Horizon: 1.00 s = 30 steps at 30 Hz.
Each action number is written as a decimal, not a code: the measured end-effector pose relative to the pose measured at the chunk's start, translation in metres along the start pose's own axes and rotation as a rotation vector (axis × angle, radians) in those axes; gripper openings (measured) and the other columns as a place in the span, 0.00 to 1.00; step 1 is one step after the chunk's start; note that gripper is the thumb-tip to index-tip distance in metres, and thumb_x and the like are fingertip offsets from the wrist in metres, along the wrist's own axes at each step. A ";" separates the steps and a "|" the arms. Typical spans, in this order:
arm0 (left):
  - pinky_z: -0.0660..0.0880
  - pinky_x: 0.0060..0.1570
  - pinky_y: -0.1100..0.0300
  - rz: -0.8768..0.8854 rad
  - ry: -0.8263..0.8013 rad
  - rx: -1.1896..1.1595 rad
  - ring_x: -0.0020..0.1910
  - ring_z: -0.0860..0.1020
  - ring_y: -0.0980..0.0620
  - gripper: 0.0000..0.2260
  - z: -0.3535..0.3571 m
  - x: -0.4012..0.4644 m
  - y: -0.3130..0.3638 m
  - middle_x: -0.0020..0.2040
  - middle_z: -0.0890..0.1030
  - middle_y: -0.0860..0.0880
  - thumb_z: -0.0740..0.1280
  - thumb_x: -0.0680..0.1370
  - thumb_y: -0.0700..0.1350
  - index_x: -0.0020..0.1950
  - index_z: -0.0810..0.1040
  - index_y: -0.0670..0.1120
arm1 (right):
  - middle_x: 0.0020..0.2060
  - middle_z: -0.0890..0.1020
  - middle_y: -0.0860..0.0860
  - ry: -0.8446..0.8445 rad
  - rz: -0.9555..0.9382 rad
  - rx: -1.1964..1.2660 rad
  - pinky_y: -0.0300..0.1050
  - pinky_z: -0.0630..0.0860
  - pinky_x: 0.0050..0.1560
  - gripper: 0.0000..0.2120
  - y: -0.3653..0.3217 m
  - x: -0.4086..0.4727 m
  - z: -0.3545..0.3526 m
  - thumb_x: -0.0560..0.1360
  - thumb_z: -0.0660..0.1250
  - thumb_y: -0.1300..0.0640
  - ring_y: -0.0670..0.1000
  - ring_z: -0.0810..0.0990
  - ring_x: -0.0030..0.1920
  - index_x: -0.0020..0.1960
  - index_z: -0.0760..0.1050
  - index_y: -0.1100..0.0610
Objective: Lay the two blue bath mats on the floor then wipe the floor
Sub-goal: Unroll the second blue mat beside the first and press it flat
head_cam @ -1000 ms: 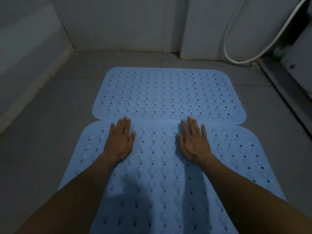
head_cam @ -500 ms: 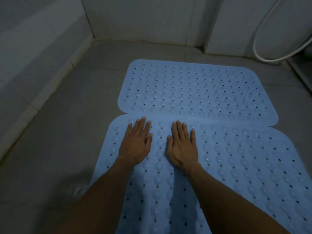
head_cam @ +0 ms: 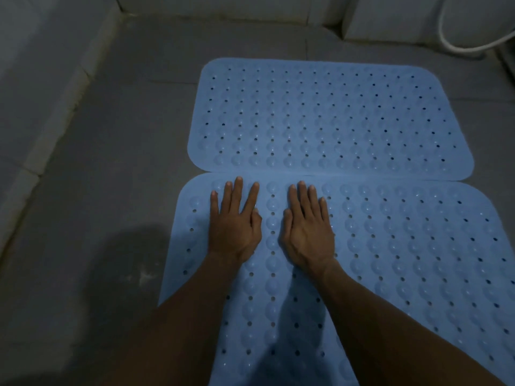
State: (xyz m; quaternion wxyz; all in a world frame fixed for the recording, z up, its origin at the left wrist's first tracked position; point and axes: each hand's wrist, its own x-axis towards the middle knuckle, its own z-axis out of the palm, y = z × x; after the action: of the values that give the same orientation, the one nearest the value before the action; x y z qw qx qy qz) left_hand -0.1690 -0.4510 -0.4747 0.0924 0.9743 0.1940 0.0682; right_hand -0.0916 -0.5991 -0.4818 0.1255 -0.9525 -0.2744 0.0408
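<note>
While the grey tiled floor (head_cam: 117,151) takes up most of the view, both blue mats already lie flat on it, so laying looks done bar the pressing; wiping not started, no cloth in sight. Far mat (head_cam: 328,115) sits square toward the back wall (head_cam: 211,6), its near edge butted against, maybe slightly over, the near mat (head_cam: 404,246); can't tell which overlaps. Likely placed edge to edge so no bare strip shows between them. Bumps face up on both. White hose (head_cam: 457,45) loops at top right, well apart from the mats. Left hand (head_cam: 234,227) and right hand (head_cam: 308,232) rest palm-down on the near mat's far-left part, just short of the seam, fingers straight and spread a little, gripping nothing. Probably flattening that end so the mat seats on the tile.
</note>
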 end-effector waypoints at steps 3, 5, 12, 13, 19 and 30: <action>0.54 0.74 0.38 -0.001 -0.032 -0.002 0.77 0.57 0.41 0.25 0.000 0.003 0.001 0.78 0.60 0.43 0.54 0.80 0.47 0.78 0.61 0.49 | 0.80 0.47 0.52 -0.023 0.021 0.011 0.52 0.41 0.79 0.28 -0.002 0.001 -0.004 0.83 0.43 0.48 0.51 0.41 0.80 0.81 0.45 0.54; 0.53 0.75 0.39 -0.007 -0.070 0.012 0.78 0.55 0.41 0.25 0.001 0.005 0.001 0.79 0.57 0.43 0.52 0.80 0.48 0.78 0.60 0.49 | 0.80 0.47 0.51 -0.047 0.032 0.024 0.52 0.42 0.79 0.28 -0.003 0.002 -0.006 0.84 0.44 0.48 0.51 0.41 0.80 0.81 0.45 0.53; 0.47 0.76 0.39 0.003 -0.116 0.050 0.79 0.50 0.40 0.27 0.005 0.005 -0.001 0.80 0.50 0.42 0.50 0.80 0.49 0.80 0.54 0.48 | 0.80 0.52 0.54 -0.055 0.037 0.009 0.54 0.48 0.79 0.28 -0.004 0.002 -0.007 0.83 0.46 0.50 0.52 0.45 0.80 0.81 0.49 0.56; 0.47 0.76 0.39 0.004 -0.117 0.053 0.79 0.50 0.40 0.27 0.005 0.006 -0.001 0.80 0.50 0.41 0.50 0.80 0.49 0.80 0.54 0.48 | 0.80 0.52 0.54 -0.051 0.034 0.011 0.54 0.48 0.79 0.28 -0.003 0.003 -0.007 0.83 0.46 0.50 0.53 0.46 0.80 0.81 0.50 0.56; 0.51 0.75 0.39 0.011 -0.148 0.017 0.79 0.50 0.39 0.27 0.001 0.008 0.001 0.79 0.52 0.39 0.52 0.80 0.48 0.79 0.55 0.45 | 0.80 0.52 0.55 -0.039 0.018 0.006 0.54 0.49 0.79 0.29 -0.003 0.005 -0.010 0.82 0.49 0.52 0.54 0.47 0.80 0.81 0.51 0.57; 0.52 0.76 0.42 0.014 -0.142 0.023 0.79 0.50 0.39 0.27 0.002 0.007 0.001 0.79 0.53 0.38 0.52 0.80 0.47 0.80 0.54 0.45 | 0.80 0.53 0.54 -0.007 0.036 -0.014 0.53 0.46 0.79 0.30 -0.002 0.004 -0.008 0.81 0.52 0.51 0.53 0.47 0.80 0.81 0.51 0.56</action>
State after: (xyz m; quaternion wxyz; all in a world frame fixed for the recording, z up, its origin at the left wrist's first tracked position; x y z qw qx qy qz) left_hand -0.1619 -0.4493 -0.4757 0.0945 0.9789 0.1809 -0.0027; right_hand -0.0882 -0.5967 -0.4739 0.1170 -0.9580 -0.2579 0.0444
